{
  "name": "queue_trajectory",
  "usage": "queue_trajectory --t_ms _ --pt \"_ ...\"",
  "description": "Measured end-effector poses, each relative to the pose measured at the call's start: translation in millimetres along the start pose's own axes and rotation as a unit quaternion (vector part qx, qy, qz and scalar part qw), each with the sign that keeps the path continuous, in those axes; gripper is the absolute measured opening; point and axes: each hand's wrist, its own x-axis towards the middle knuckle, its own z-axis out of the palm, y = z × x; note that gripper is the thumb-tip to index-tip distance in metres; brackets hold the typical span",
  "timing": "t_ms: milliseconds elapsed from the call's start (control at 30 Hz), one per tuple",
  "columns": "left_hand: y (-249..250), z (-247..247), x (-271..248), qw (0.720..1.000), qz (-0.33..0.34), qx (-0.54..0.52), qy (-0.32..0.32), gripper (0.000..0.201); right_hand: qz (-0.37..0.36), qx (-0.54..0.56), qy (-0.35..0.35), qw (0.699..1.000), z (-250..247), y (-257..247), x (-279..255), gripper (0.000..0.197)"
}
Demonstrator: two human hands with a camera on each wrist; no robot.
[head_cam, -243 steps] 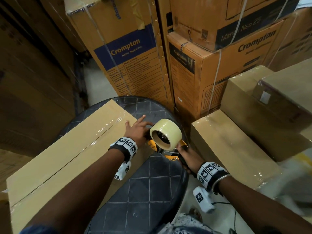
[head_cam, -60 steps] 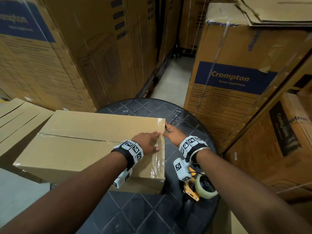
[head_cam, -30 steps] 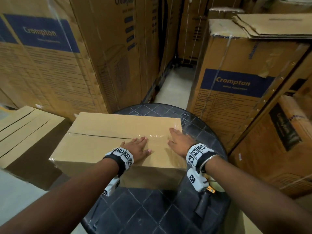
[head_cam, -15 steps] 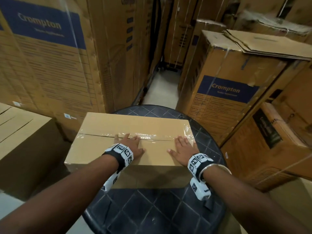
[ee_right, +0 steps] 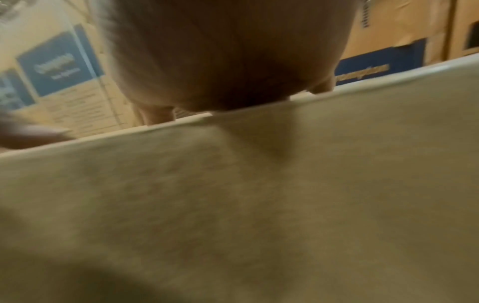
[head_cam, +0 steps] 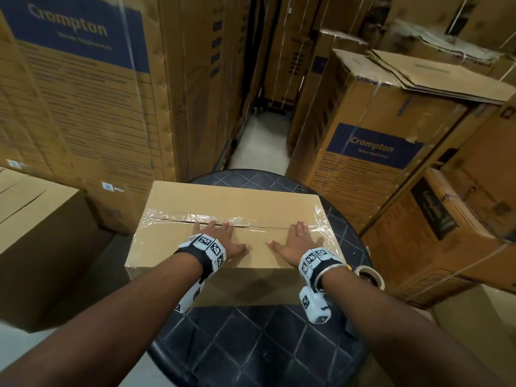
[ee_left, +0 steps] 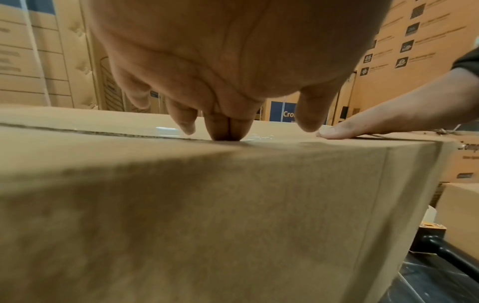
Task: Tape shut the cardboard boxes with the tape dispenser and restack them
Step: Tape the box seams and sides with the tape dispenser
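A plain cardboard box (head_cam: 237, 203) lies on a round black table (head_cam: 259, 339), with clear tape (head_cam: 251, 219) along its top seam and over its right end. My left hand (head_cam: 223, 237) presses flat on the lid, fingertips at the taped seam. My right hand (head_cam: 294, 241) lies flat on the lid nearer the right end. In the left wrist view my left hand's fingers (ee_left: 225, 127) touch the seam on the box (ee_left: 207, 215), and my right hand (ee_left: 376, 123) rests flat beside them. The tape dispenser (head_cam: 368, 276) lies on the table behind my right wrist, mostly hidden.
Tall printed cartons (head_cam: 97, 101) stand close on the left, more cartons (head_cam: 371, 152) on the right, with a narrow floor aisle (head_cam: 259, 146) between. A plain box (head_cam: 36, 247) sits low at the left. The right wrist view is blurred, showing the box side (ee_right: 259, 205).
The dispenser has been set down on the table by my right wrist. Both hands have spread flat on the lid and drawn apart along the taped seam, and the box has turned square to me.
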Motion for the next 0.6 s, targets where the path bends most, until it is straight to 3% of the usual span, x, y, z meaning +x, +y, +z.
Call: queue_trajectory --t_ms 67,167,267,433,600 --pt "2 1 1 1.0 -0.002 -0.003 -0.002 0.093 -0.028 -0.015 -0.001 0.999 3 -24 -3 0.104" --pt "4 6 2 1.0 -0.009 -0.013 0.007 0.089 -0.091 -0.016 0.0 0.996 7 -54 -9 0.084" --pt "3 7 3 1.0 -0.02 -0.012 0.008 0.08 -0.122 -0.006 -0.008 0.992 7 -59 -6 0.071" --pt "8 9 4 0.999 -0.044 -0.013 0.002 0.081 -0.158 -0.01 -0.011 0.987 0 -25 -3 0.08" --pt "8 4 7 0.998 -0.052 -0.016 -0.008 0.077 -0.125 0.009 0.013 0.992 -2 26 -9 0.084"
